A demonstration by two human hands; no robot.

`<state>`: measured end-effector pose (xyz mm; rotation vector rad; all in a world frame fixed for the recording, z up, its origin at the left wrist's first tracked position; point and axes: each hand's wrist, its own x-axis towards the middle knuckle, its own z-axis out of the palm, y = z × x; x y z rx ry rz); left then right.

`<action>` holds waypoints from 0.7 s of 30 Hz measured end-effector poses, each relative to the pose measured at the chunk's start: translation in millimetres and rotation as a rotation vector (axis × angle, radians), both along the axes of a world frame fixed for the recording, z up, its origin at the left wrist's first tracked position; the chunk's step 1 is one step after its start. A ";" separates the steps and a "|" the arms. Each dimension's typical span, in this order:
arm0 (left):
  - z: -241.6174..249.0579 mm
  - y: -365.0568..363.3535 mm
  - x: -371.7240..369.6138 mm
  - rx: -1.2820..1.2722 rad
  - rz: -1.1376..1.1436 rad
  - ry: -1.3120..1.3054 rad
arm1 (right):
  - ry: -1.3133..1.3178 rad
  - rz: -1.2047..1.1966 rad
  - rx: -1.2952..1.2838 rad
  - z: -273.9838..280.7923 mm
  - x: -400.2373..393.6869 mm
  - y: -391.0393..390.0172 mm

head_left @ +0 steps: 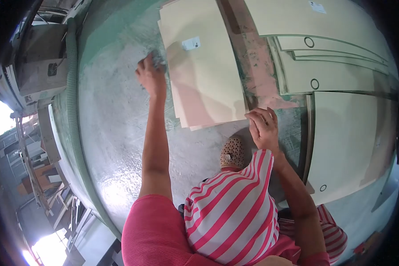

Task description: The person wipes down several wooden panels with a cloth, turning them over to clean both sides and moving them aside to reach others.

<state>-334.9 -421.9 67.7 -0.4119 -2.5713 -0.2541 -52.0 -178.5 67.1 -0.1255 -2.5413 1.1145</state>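
Note:
My left hand point(151, 77) is reached out beside the left edge of a stack of pale sheets point(204, 62). Motion smears its fingers, and a dark, blurred patch lies around them; whether that is a cloth or a shadow I cannot tell. At the stack's near right corner, the thumb and fingers of my right hand point(265, 131) are pinched together on the sheet edge. The sheets lie flat, slightly fanned at the near and left edges, with a white label point(191, 43) on the top one.
More large pale panels point(346, 142) lie at the right, some with dark ring marks. A ribbed green hose point(73, 111) runs down the left. A patterned shoe point(232, 153) is on the grey-green floor point(115, 119) below the stack. Offcuts point(68, 213) are piled at lower left.

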 end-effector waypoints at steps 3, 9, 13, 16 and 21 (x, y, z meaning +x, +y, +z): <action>-1.1 47.3 12.4 -0.046 -0.251 -0.023 | -0.023 0.043 0.017 1.3 -2.3 -2.7; -26.7 18.5 5.6 -0.188 0.078 -0.156 | 0.005 0.003 0.050 18.9 -13.7 5.4; -0.4 -6.2 7.0 -0.133 0.176 -0.180 | -0.015 -0.045 0.027 24.6 -15.9 16.2; 18.2 25.5 12.7 -0.021 -0.225 -0.154 | -0.050 -0.028 0.017 7.3 -9.5 11.4; -5.7 95.1 69.3 -0.023 -0.416 -0.296 | -0.064 0.052 0.027 6.8 -13.1 -7.8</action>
